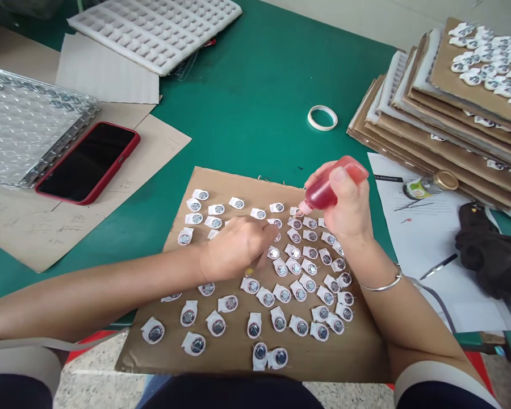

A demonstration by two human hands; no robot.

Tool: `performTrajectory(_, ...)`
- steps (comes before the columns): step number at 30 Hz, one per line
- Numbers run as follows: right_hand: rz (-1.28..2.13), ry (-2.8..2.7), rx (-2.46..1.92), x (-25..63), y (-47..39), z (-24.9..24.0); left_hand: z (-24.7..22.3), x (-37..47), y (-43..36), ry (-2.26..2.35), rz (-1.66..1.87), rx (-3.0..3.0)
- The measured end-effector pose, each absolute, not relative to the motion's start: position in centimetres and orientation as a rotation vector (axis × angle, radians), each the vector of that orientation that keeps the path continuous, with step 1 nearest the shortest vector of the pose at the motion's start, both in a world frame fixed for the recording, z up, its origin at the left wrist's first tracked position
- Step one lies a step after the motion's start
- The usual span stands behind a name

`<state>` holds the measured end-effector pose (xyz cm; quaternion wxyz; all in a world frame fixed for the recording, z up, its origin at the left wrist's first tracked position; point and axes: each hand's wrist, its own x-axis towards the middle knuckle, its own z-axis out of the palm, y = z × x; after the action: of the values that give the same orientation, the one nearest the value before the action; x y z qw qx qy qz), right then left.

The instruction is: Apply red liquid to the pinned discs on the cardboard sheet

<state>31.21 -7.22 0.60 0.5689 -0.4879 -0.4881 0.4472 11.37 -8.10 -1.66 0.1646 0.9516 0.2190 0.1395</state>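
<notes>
My right hand (350, 204) grips a small squeeze bottle (321, 193) of red liquid, tilted with its pale nozzle pointing down and left at the white pieces. My left hand (241, 244) is closed, its fingertips just left of the nozzle; whatever it holds is hidden, though a yellowish tip shows under the palm. Below both hands lies a brown cardboard sheet (153, 358). Many small white pieces (216, 324), each with a round silvery metal disc, are spread over it in loose rows. Some of these pieces are covered by my hands.
A roll of tape (322, 118) lies on the green table (255, 91). Stacked cardboard and foam trays (392, 96) rise at right, near a small jar (430, 184), tweezers (438, 266) and a dark cloth (489, 250). A red-cased phone (89, 162) and a white foam tray (157, 28) are at left.
</notes>
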Motion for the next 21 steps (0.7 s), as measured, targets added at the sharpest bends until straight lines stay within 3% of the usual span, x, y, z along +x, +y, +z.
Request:
performTrajectory(9,0.793,-1.438,-1.322,29.6,-9.0,-0.8,-1.8,13.0,-10.5,0.502,0.545,3.232)
performTrajectory(21,0.645,-1.621,-1.344,29.8,-8.9,-1.8,-2.0,13.0,-11.0,0.487,0.568,3.262)
